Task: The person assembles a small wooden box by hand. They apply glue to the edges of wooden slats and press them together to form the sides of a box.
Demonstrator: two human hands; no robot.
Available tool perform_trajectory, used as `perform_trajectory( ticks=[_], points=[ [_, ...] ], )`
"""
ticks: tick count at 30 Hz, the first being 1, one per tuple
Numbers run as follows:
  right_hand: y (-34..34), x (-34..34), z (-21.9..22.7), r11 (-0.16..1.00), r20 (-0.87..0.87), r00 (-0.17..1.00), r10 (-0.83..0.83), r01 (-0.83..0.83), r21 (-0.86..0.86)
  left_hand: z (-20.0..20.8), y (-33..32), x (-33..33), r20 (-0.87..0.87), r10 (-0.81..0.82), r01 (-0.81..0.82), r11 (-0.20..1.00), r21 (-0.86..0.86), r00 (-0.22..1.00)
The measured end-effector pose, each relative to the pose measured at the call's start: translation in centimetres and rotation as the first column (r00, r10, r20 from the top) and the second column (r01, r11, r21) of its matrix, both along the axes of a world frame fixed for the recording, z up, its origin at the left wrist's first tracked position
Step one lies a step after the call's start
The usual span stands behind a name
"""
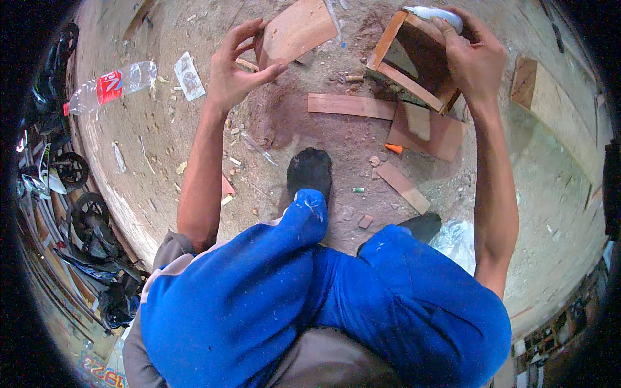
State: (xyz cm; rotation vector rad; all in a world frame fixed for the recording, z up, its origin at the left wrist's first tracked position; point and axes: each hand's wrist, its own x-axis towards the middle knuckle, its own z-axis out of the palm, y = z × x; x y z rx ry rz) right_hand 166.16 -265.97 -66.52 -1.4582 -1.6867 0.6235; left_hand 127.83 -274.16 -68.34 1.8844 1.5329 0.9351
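My left hand grips a thin square wooden panel, raised at the upper middle between thumb and fingers. At the upper right my right hand is closed around a white squeeze bottle, which lies sideways along the top edge of an open wooden box frame. The frame is tilted, and some fingers of this hand may also touch it; I cannot tell. Beneath the frame lie a long wooden strip and a flat wooden piece. An orange cone-shaped cap rests beside that piece.
Another strip and a small wooden chip lie near my feet. A clear plastic bottle with a red label lies at the left. A thick timber is at the right, a plastic bag by my knee. Wheels line the left edge.
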Motion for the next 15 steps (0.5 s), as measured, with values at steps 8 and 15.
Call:
perform_trajectory(
  ticks=[8, 15],
  points=[
    [-0.1, 1.0, -0.7, 0.994, -0.153, 0.987, 0.057, -0.071, -0.086, 0.1, -0.1, -0.1, -0.002, -0.001, 0.001, 1.0, -0.01, 1.0],
    [-2.0, 0.5, -0.2, 0.988, -0.055, 0.989, 0.135, -0.139, -0.072, 0.0, -0.2, -0.1, -0.011, 0.0, 0.0, 1.0, 0.008, 1.0]
  ],
)
